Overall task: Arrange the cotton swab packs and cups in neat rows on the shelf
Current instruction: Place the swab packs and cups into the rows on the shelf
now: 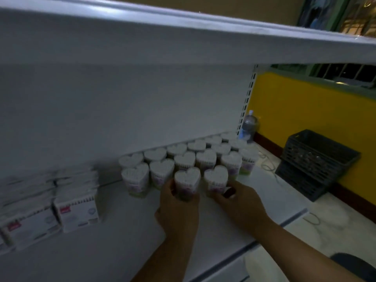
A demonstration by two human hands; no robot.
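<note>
White shelf [114, 231] carries boxed swab packs [76, 210] at left and heart-shaped cups [184, 159] in rows at right, where the left hand [179, 210] curls fingers round one front cup [187, 181] and the right hand [238, 202] round the neighbouring cup [216, 179], both probably light, stiff, tippy, best held low on the sides.

Two bare arms reach forward from the bottom edge, the hands side by side and close together, backs toward the camera. The left forearm [162, 259] rises steeply from bottom centre with the wrist straight. The left hand [179, 210] wraps fingers and thumb round the lower part of a cup [187, 183]. The right forearm [305, 247] slants in from the lower right corner. The right hand [240, 202] grips the base of a second cup [216, 180], fingers curled at its foot. Its thumb [230, 193], with a dark nail, lies against the cup's right side. Dim light blurs finer detail.
</note>
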